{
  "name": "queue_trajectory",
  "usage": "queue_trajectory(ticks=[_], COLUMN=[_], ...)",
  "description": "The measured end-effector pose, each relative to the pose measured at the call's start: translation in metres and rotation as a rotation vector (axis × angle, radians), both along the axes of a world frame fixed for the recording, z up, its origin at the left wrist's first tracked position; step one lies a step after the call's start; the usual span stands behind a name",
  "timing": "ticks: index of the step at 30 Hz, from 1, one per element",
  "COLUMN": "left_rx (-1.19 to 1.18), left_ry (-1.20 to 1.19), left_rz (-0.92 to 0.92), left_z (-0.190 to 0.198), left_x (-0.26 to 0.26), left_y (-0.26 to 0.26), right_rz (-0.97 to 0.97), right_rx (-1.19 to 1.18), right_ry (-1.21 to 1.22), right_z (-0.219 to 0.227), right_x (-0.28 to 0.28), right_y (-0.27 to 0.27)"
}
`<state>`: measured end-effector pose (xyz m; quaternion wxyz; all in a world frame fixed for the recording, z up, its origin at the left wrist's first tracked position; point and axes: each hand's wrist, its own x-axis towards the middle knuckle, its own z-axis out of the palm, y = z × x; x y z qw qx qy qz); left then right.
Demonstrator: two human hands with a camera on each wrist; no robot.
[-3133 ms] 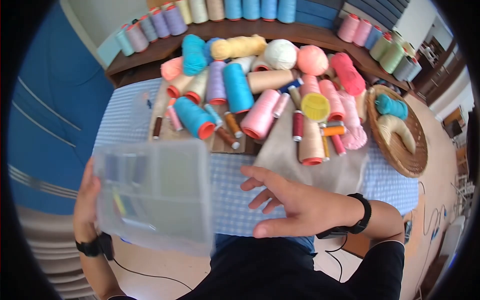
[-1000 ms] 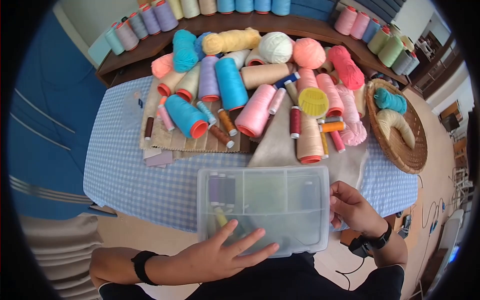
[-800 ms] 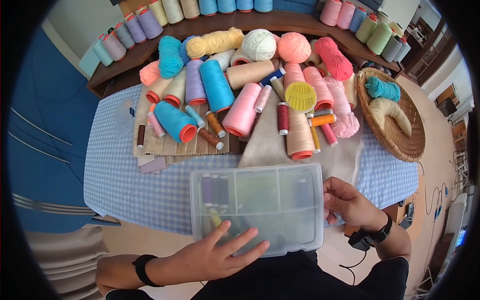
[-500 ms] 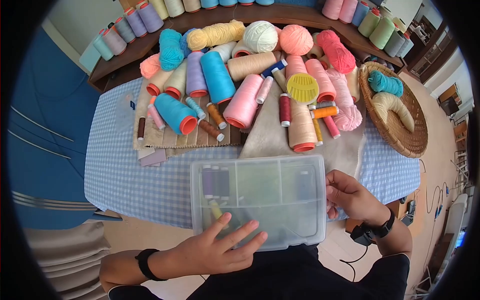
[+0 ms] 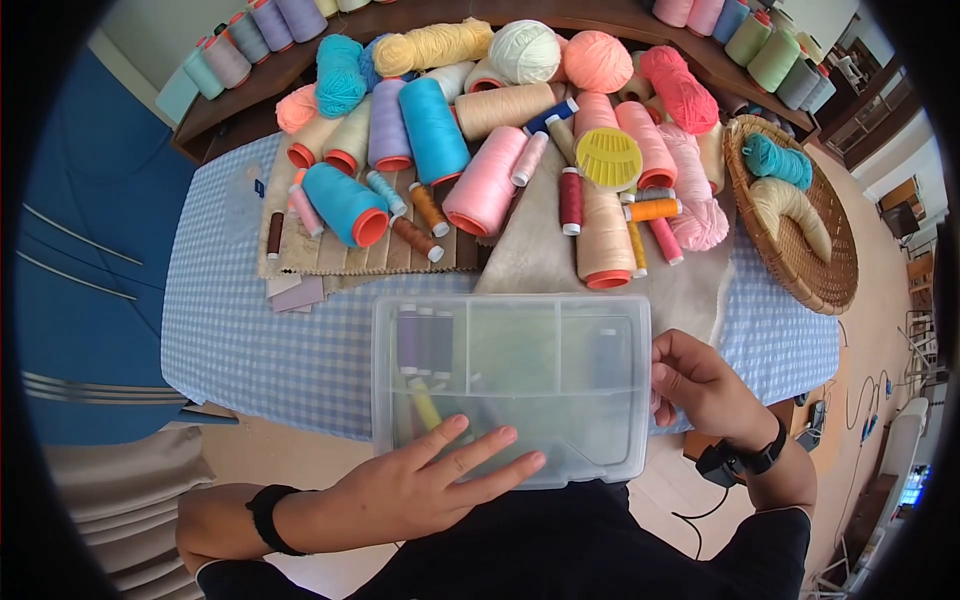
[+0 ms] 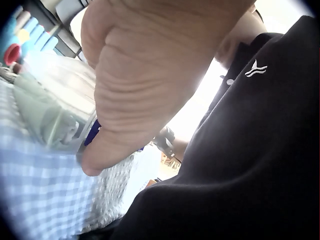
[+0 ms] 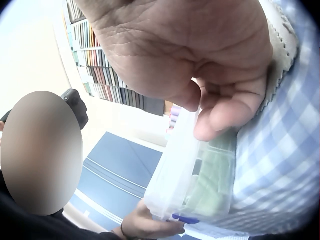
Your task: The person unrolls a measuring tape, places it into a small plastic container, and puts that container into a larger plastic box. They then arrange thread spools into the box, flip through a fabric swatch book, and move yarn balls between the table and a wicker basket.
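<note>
A clear plastic compartment box [image 5: 560, 345] lies with its lid on at the front edge of the table. Through the lid show purple and grey thread spools [image 5: 425, 340] in the back left compartment and a yellow spool [image 5: 424, 404] below them. My left hand [image 5: 420, 485] rests on the front left of the lid, fingers spread and straight. In the left wrist view its thumb [image 6: 107, 152] reaches down beside a dark blue latch [image 6: 92, 134]. My right hand [image 5: 700, 390] pinches the lid's right rim with curled fingers, as the right wrist view also shows.
Behind the box, cones, small spools and yarn balls [image 5: 525, 52] lie piled on fabric pieces. A yellow round disc [image 5: 609, 160] sits among them. On the right a wicker basket [image 5: 790, 245] holds two yarn skeins. A blue checked cloth [image 5: 290, 370] covers the table.
The box, earlier held up at the left by my left hand, now lies at the table's front middle. My left hand moved onto its lid, and my open right hand closed on its right rim.
</note>
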<state>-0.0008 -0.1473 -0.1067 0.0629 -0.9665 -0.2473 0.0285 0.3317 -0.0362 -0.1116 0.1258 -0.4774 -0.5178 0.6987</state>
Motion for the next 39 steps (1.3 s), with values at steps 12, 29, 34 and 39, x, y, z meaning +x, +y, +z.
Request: queue_trajectory(ticks=[12,29,34,39], left_rx=[-0.001,0.003,-0.157,0.016], left_ry=[-0.076,-0.135,-0.279,-0.154], left_rz=[-0.022,-0.043,0.123,0.169], left_z=[0.002,-0.005,0.005,0.004], left_x=[-0.006,-0.007,-0.021,-0.018], left_y=[0.003,0.007,0.011,0.007], right_rz=[0.026,0.820,0.950,0.930], right_rx=[0.044,1.586,1.724,1.775], right_ry=[-0.030,-0.090,-0.239,-0.298], right_z=[-0.002,0.028,0.007,0.000], right_x=[0.000,-0.053,-0.058,-0.049], right_y=[0.001,-0.051,-0.050,-0.053])
